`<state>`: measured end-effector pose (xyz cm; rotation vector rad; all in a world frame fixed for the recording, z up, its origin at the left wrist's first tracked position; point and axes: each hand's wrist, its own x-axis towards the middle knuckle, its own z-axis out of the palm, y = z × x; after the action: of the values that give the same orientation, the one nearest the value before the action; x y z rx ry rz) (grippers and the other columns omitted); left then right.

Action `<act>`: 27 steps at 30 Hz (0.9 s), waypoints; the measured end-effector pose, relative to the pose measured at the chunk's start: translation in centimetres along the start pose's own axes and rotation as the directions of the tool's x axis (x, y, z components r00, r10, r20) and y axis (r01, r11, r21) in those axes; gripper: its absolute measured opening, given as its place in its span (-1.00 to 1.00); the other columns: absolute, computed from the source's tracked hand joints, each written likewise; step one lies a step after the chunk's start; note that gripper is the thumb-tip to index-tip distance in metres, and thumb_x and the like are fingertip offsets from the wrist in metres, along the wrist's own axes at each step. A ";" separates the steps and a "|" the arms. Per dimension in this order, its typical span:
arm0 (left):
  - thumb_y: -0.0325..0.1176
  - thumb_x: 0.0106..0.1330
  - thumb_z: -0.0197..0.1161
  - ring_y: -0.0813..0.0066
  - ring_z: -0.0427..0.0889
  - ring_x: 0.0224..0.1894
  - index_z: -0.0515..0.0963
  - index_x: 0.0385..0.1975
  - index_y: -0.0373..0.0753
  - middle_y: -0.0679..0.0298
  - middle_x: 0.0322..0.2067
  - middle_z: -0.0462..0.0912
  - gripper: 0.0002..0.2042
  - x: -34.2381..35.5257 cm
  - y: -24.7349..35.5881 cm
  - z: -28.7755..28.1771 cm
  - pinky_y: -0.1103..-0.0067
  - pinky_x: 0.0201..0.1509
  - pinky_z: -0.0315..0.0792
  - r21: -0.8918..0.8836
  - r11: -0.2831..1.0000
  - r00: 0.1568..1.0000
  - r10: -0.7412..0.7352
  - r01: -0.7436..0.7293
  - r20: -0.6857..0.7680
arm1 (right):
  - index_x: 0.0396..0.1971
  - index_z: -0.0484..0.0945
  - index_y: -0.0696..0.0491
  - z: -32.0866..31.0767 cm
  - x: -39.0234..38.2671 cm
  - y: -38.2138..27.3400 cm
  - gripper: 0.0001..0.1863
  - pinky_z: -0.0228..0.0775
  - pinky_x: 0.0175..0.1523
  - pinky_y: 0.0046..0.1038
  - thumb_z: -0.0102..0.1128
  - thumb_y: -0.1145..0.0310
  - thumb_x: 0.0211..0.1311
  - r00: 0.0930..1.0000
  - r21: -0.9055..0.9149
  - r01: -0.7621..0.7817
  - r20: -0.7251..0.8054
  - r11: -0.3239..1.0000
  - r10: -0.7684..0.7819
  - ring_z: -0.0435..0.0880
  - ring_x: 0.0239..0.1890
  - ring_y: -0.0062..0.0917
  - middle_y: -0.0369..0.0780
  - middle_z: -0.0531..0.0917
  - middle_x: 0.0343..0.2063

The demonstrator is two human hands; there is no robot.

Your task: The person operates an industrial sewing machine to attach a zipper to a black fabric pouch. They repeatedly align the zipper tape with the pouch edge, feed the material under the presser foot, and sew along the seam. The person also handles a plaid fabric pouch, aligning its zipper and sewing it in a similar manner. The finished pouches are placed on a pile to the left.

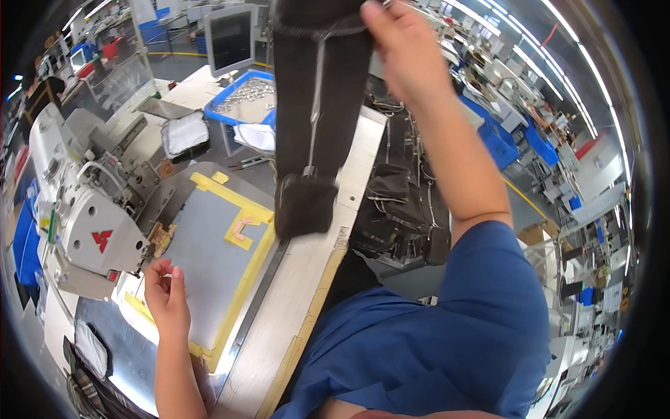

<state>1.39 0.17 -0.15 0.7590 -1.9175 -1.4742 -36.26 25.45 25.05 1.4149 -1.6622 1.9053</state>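
High in front of me, my right hand (412, 59) grips the upper edge of a long black fabric piece (296, 105). A pale cord-like strip runs down its middle, and its lower end is a thick, padded-looking flap hanging over the white table edge. My left hand (167, 297) is raised beside the needle area of a white sewing machine (94, 223). Its fingers are loosely curled, with the thumb apart and nothing visible in them. Just right of that hand lies a grey work plate (209, 258) bordered with yellow tape.
A blue tray (241, 98) of small metal parts stands beyond the plate, near a monitor (230, 40). Dark fabric pieces (398, 202) are heaped right of the table edge (307, 286). Another dark piece with a white patch (185, 134) lies behind the machine.
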 end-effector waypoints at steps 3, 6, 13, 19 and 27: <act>-0.43 0.55 0.28 0.76 0.37 -0.37 0.52 0.09 -0.31 0.41 -0.21 0.52 -0.78 0.5 -2.0 0.0 0.71 -0.30 0.32 0.070 0.997 1.000 0.016 -0.017 0.004 | 0.09 0.64 0.17 -5.4 2.4 -4.3 -0.72 0.57 0.16 -0.48 0.20 0.28 0.65 0.998 0.069 0.020 -0.056 0.997 -0.017 0.76 -0.06 -0.59 -0.21 0.81 -0.04; -0.44 0.56 0.27 0.75 0.37 -0.37 0.53 0.10 -0.32 0.39 -0.20 0.53 -0.78 0.6 -3.1 0.4 0.70 -0.29 0.34 0.092 0.996 1.000 0.008 -0.009 0.009 | 0.09 0.64 0.15 -9.4 3.1 -6.3 -0.74 0.55 0.10 -0.51 0.15 0.29 0.68 0.979 -0.093 0.122 -0.154 0.988 -0.136 0.74 -0.08 -0.59 -0.22 0.80 -0.05; -0.44 0.58 0.26 0.71 0.41 -0.35 0.53 0.16 -0.33 0.37 -0.22 0.57 -0.75 0.6 -4.1 0.0 0.67 -0.26 0.39 0.225 0.972 0.998 0.061 -0.066 0.028 | 0.22 0.53 0.23 -16.8 1.1 -8.9 -0.67 0.45 0.33 -0.40 0.10 0.32 0.69 0.927 -0.226 0.142 -0.312 0.964 -0.210 0.69 0.08 -0.49 -0.15 0.76 0.04; -0.43 0.59 0.25 0.69 0.42 -0.34 0.54 0.16 -0.34 0.35 -0.20 0.57 -0.75 0.7 -4.6 0.2 0.67 -0.25 0.40 0.326 0.944 0.998 0.050 -0.059 0.036 | 0.25 0.50 0.29 -25.9 -4.5 -9.4 -0.61 0.46 0.31 -0.40 0.11 0.30 0.68 0.799 -0.469 -0.083 -0.558 0.879 -0.222 0.66 0.13 -0.45 -0.09 0.72 0.10; -0.42 0.54 0.30 0.58 0.47 -0.28 0.55 0.17 -0.33 0.28 -0.12 0.59 -0.72 0.2 -5.1 0.0 0.60 -0.19 0.45 0.418 0.905 0.996 0.059 -0.085 0.074 | -0.14 0.71 0.31 -42.5 -14.1 3.9 -0.44 0.51 0.12 -0.05 0.21 -0.02 0.52 0.711 -0.718 -0.681 -0.695 0.145 -0.104 0.77 -0.04 0.05 0.17 0.78 -0.17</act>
<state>1.69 -1.12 -5.06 0.8256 -2.3206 -1.0554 -52.90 66.33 16.77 -0.1715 -2.1446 0.6871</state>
